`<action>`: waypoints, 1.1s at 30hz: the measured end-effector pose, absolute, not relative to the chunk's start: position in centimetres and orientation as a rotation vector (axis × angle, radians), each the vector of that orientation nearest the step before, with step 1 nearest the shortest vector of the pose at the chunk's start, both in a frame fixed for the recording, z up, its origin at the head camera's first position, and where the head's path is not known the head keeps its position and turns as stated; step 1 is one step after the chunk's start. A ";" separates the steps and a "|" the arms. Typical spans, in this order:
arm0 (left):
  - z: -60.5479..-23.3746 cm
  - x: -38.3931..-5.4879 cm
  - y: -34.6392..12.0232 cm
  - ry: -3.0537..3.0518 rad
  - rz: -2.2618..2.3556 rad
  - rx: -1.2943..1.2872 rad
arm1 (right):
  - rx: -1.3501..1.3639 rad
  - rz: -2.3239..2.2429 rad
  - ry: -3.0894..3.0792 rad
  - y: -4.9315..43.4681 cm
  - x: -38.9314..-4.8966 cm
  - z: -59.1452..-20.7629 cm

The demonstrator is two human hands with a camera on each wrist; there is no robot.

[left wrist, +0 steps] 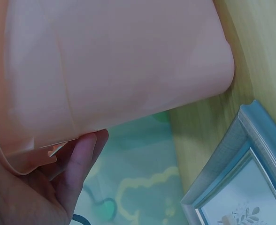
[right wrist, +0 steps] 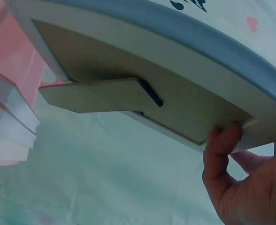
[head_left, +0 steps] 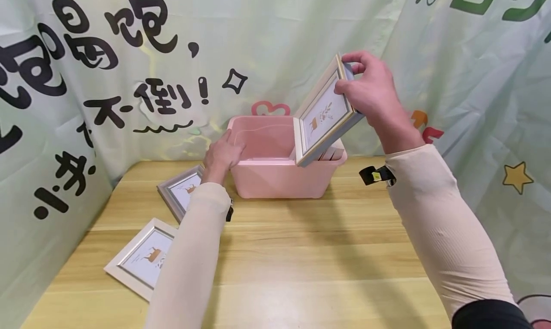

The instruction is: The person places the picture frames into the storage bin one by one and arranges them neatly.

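Observation:
My right hand (head_left: 372,90) grips a picture frame (head_left: 324,115) by its upper right edge, with the thumb on the front and fingers behind. The frame is tilted over the right part of a pink plastic tub (head_left: 280,181), its lower edge overlapping the tub's rim in the head view. On its brown back, a propped-out stand (right wrist: 93,96) shows in the right wrist view. My left hand (head_left: 222,157) holds the tub's left end, fingers curled under the rim in the left wrist view. White-edged pieces (right wrist: 9,122) stand inside the tub's right end, partly hidden by the held frame.
On the wooden table (head_left: 275,252), left of the tub, lie a grey picture frame (head_left: 167,191) and a cream one (head_left: 129,287), both partly covered by my left arm. A printed curtain (head_left: 301,42) hangs close behind the tub and along both sides.

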State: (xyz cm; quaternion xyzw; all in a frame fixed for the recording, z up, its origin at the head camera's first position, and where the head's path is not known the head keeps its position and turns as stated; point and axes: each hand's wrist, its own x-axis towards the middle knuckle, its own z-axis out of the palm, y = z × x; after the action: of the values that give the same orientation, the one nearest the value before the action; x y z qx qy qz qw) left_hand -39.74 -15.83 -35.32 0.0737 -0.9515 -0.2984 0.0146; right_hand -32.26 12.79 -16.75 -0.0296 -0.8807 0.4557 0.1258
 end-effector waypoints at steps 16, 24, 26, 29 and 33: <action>-35.5 -39.7 -16.1 -2.954 -0.938 0.227 | -0.173 1.385 -2.512 12.7 -34.4 -17.5; -35.3 -40.0 -15.9 -2.953 -0.926 0.218 | -0.170 1.347 -2.538 13.0 -35.3 -18.6; -35.3 -40.0 -15.9 -2.954 -0.924 0.224 | -0.164 1.363 -2.532 12.9 -35.5 -18.9; -35.3 -40.0 -15.9 -2.953 -0.927 0.242 | -0.158 1.368 -2.534 12.7 -35.9 -19.4; -35.3 -39.9 -16.0 -2.952 -0.943 0.266 | -0.141 1.347 -2.561 12.5 -36.4 -20.0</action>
State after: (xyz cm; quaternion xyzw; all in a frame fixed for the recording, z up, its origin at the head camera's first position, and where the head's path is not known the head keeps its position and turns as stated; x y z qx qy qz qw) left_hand -39.93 -15.96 -35.30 0.0854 -0.9490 -0.3032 0.0157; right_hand -36.38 12.52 -20.04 -0.0484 -0.8774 0.4614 0.1223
